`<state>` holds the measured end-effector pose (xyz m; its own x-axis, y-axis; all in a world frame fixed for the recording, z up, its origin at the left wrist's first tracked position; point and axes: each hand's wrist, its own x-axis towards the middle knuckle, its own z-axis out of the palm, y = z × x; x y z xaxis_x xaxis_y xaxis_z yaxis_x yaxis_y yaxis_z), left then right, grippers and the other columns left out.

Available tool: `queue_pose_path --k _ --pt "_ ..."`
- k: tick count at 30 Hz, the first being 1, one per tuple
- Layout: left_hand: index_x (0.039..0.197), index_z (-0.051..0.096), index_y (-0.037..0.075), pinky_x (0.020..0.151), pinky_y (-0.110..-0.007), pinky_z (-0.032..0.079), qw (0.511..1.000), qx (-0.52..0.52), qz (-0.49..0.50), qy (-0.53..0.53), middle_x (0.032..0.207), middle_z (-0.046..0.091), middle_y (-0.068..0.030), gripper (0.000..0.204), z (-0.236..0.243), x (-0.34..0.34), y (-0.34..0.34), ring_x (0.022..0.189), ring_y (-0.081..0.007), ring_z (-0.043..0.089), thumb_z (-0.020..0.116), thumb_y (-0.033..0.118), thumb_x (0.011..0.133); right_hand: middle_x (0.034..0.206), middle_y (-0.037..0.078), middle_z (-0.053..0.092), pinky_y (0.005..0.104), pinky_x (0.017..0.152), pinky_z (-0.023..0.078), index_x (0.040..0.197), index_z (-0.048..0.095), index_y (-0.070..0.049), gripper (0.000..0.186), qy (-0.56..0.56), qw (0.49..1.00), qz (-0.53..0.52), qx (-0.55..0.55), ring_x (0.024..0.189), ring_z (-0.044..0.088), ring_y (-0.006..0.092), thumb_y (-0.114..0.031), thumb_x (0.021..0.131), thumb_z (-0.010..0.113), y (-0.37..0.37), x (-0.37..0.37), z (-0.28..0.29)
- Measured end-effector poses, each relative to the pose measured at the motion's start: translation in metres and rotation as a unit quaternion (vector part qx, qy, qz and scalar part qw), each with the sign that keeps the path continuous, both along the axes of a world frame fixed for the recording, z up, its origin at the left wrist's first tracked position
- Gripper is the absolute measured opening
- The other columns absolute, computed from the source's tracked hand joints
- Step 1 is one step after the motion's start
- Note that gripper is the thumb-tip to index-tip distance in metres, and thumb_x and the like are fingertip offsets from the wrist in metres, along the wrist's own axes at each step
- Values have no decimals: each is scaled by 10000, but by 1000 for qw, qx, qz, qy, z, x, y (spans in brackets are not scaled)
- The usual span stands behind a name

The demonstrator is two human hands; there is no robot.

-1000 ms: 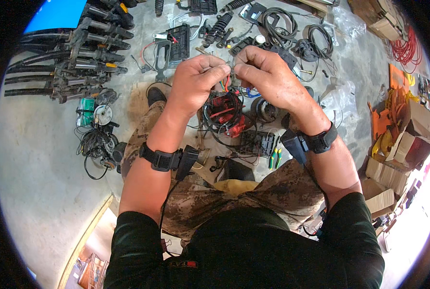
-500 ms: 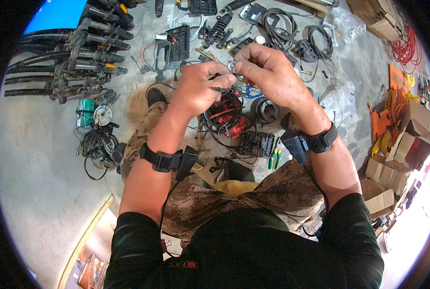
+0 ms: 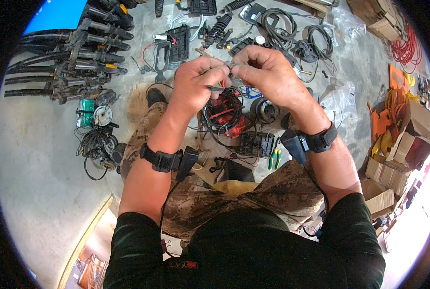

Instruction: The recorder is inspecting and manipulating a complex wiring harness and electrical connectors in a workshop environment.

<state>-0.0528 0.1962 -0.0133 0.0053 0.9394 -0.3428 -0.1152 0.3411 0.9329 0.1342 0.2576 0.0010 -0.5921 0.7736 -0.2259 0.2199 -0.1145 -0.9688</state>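
Observation:
My left hand (image 3: 200,82) is closed around wires, with a short dark strand (image 3: 214,88) showing under its thumb. My right hand (image 3: 265,74) is pinched just beside it, at a small greyish piece (image 3: 229,65) too tiny to name, partly hidden by both sets of fingers. Coloured wires hang below the fingertips. Beneath them lies a red machine part (image 3: 234,125) ringed by coiled black cable (image 3: 208,118), with a round black part (image 3: 264,111) to its right. Green-handled pliers (image 3: 275,159) lie between my knees, by a black plastic housing (image 3: 256,144).
Black fork-like tubes (image 3: 75,67) are piled at the upper left above tangled wired parts (image 3: 99,144). Shock absorbers (image 3: 219,29), cable coils (image 3: 280,26) and black plates (image 3: 176,43) lie ahead. Cardboard boxes (image 3: 383,173), orange parts (image 3: 393,115) and red cable (image 3: 405,53) are along the right.
A dark strand has appeared under my left thumb since a second ago. My left hand dipped half a second ago and is slightly higher now, while my right fingers shifted a little.

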Motion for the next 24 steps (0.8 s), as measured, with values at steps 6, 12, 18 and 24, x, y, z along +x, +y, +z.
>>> queue_pose_path --k 6,12,18,24 --pt "852 669 -23 481 -238 436 998 23 34 41 711 648 -51 143 -1 3 -1 601 -99 575 596 98 834 780 -39 584 225 634 413 900 607 -20 51 33 999 24 4 712 482 40 -63 928 610 -9 -8 -4" --pt "892 663 -17 414 -219 396 996 16 77 37 705 609 -31 159 -4 5 -5 544 -92 542 589 107 827 818 -24 595 226 663 420 901 606 -26 31 13 999 39 32 756 495 45 -46 923 614 -15 -9 -1" --pt "879 676 -36 531 -239 442 999 -17 42 -26 714 642 -44 169 1 -1 1 605 -85 561 606 114 843 794 5 599 259 664 441 891 600 -18 75 34 996 26 74 737 515 79 -83 923 617 -17 -8 0" --pt "978 663 -34 484 -230 407 999 -35 -31 -20 770 658 -70 190 7 -1 3 555 -91 524 665 128 879 740 -23 575 236 563 419 903 601 -37 61 85 992 -61 -77 627 505 63 -90 930 616 -3 -2 0"
